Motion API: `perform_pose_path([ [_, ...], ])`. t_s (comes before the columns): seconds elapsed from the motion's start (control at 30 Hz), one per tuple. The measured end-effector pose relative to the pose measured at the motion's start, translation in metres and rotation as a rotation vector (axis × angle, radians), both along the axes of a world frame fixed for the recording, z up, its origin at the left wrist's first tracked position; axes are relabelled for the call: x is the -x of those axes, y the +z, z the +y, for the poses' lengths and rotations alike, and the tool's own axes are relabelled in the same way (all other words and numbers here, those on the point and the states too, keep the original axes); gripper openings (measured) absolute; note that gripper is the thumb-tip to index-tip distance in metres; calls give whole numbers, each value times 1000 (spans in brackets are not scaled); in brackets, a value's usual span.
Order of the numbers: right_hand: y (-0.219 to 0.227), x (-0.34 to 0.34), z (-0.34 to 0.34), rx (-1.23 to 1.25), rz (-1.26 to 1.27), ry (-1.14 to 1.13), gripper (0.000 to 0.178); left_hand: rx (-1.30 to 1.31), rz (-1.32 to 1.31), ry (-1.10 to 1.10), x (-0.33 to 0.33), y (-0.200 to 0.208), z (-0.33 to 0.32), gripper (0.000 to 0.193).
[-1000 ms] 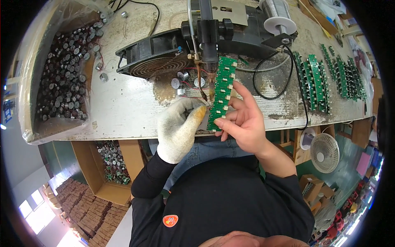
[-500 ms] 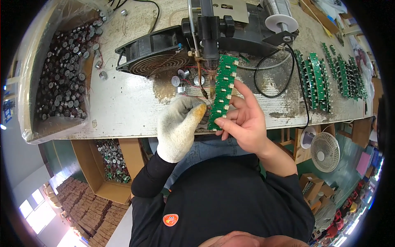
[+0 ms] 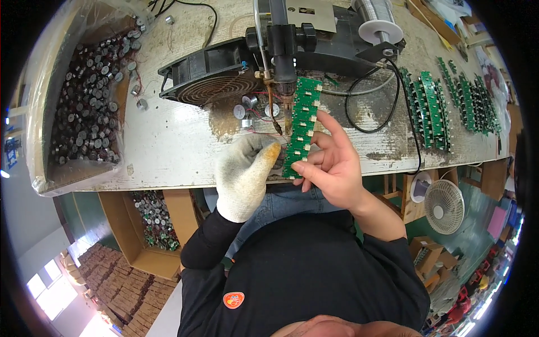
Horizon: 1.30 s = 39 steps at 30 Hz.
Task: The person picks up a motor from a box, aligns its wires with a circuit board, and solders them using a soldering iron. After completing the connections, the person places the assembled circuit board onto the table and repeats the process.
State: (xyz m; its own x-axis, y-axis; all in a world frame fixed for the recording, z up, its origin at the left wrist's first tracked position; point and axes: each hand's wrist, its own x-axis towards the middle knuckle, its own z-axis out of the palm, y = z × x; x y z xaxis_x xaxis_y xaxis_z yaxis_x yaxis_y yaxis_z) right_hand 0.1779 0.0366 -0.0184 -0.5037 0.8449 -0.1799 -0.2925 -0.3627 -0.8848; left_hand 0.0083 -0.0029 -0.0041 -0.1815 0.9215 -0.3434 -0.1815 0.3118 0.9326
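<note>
My right hand (image 3: 336,165), bare, grips the lower right edge of a long green circuit board strip (image 3: 303,115) with white connectors along it. The strip stands nearly lengthwise away from me, slightly tilted, its far end beside the soldering station's black column (image 3: 284,53). In a white glove with a stained thumb tip, my left hand (image 3: 245,174) pinches at the strip's near left edge; what lies between its fingertips is hidden. Just above the glove, the dark tip of a thin copper-coloured tube (image 3: 275,115) points down close to the strip. Small round motors (image 3: 247,102) lie behind the glove.
A black fan (image 3: 216,76) stands left of the column, a solder wire spool (image 3: 382,25) to the right. At left, a plastic-lined box (image 3: 42,129) holds several motors with red wires. More green boards (image 3: 429,112) lie at right, past a looped black cable (image 3: 349,109).
The circuit board strip has shifted slightly left, with my right hand moving along with it. My left hand stays in nearly the same pinch.
</note>
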Motion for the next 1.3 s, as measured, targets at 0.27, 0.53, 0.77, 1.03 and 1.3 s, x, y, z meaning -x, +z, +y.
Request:
perform_pose_path([
  [0.27, 5, 3, 4, 19, -30, -9, 82, -277, 468, 18, 12, -4, 1, 16],
  [0.53, -3, 1, 8, -5, -69, -99, 78, -491, 1101, 119, 74, -23, 0, 30],
  [0.77, -2, 3, 3, -75, -82, -88, 76, -128, 1458, 339, 173, -7, 28, 41],
  [1.03, -5, 7, 2, -92, -59, -110, 75, -89, 1334, 352, 202, -12, 50, 15],
  [1.3, -7, 3, 4, -119, -87, -98, 75, -228, 396, 382, 172, 6, 9, 19],
])
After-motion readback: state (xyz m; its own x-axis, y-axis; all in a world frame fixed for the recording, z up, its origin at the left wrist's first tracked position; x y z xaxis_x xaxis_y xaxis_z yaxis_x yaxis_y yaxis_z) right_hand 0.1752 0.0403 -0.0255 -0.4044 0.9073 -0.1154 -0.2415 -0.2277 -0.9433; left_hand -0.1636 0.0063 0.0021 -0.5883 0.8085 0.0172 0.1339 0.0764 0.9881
